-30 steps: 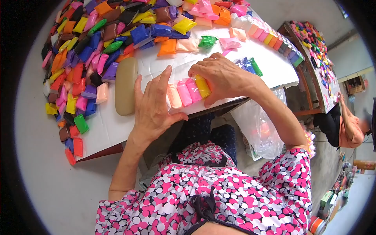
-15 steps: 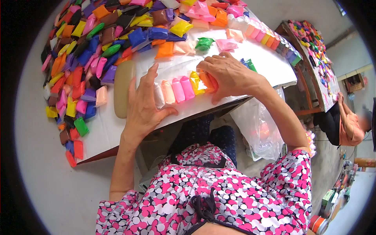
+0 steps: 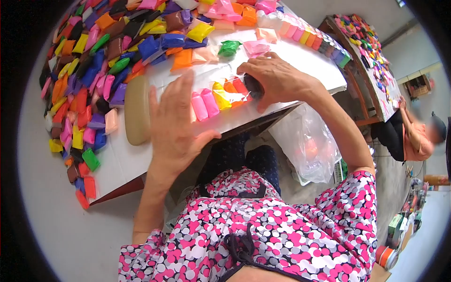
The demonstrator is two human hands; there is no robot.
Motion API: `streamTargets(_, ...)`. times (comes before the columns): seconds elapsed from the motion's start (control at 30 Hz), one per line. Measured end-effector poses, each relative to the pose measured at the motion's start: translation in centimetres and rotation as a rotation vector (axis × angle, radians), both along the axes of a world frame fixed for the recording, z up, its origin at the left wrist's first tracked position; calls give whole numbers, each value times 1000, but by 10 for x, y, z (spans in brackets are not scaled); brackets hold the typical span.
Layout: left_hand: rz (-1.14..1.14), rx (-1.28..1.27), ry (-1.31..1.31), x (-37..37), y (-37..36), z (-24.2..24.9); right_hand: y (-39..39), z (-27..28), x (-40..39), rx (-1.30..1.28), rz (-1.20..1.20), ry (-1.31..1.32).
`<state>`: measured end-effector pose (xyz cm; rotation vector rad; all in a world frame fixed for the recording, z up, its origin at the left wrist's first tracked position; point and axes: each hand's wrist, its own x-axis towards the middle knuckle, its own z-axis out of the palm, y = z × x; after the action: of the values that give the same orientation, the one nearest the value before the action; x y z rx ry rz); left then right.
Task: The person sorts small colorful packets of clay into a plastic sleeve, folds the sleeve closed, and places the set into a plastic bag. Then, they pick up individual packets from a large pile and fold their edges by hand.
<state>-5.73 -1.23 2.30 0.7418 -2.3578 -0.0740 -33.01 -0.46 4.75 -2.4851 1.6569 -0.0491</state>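
Note:
A short row of small coloured clay packets point(image 3: 216, 97) lies near the front edge of the white table point(image 3: 123, 160): pink, pink, yellow, orange, red, then a dark one point(image 3: 254, 87). My left hand point(image 3: 174, 128) is spread flat with fingers apart, and it rests against the row's left end, hiding the packets there. At the right end, my right hand point(image 3: 278, 77) curls its fingers and thumb over the dark packet.
A big heap of mixed colour packets point(image 3: 94, 70) covers the table's left and far side. A beige oblong pad point(image 3: 136, 110) lies left of my left hand. A clear plastic bag point(image 3: 307, 145) hangs below the table. Another person point(image 3: 416, 136) works at a second table point(image 3: 371, 51).
The row has grown longer toward the right, with orange, red and a dark packet added. My right hand moved right with it, and my left hand slid up over the row's left end.

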Motion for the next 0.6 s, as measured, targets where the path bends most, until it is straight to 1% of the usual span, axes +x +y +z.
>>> streamTargets(0.03, -9, -1, -3, -9, 1, -1, 0, 2, 1, -15, 26, -5)
streamTargets(0.13, -20, 16, -25, -30, 0, -12, -1, 13, 7, 127, -45, 0)
streamTargets(0.23, 1, 67, -83, -37, -3, -17, 0, 10, 4, 110, -32, -4)
streamTargets(0.33, 15, 95, -124, -37, -3, -15, 9, 7, -7, -36, -13, -62)
streamTargets(0.43, 19, 69, -121, -40, 0, -8, 15, 13, -23, -106, -18, -44)
streamTargets(0.53, -4, 33, -107, -50, 5, -5, 18, 15, -29, -128, -56, -40)
streamTargets(0.6, -46, 37, -105, -60, 3, -9, 16, 7, -26, -60, -60, -32)
